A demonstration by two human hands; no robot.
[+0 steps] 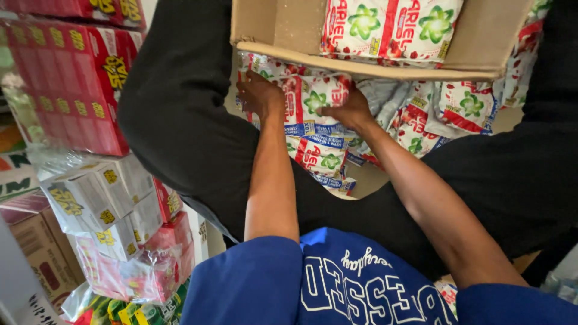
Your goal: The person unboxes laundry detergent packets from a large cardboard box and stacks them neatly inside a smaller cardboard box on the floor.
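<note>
Your left hand (pixel 260 95) and right hand (pixel 349 110) each clamp a side of one white-and-red detergent sachet pack (pixel 314 99), atop the sachet pile (pixel 325 156) on the floor betw. your legs, just below the open cardboard box (pixel 481 42). Step in hand, by my judgement: lifting a pack off the pile. Next move needs a firm two-sided hold, as packs look slippery. Red cartons (pixel 72 84) stacked to your left.

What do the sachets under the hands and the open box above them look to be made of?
The sachets: seemingly thin plastic film, glossy, since they crinkle and catch light. The box: apparently corrugated cardboard, matte brown, with a thick raw flap edge. Both hands, left and right, press on the sachets.
</note>
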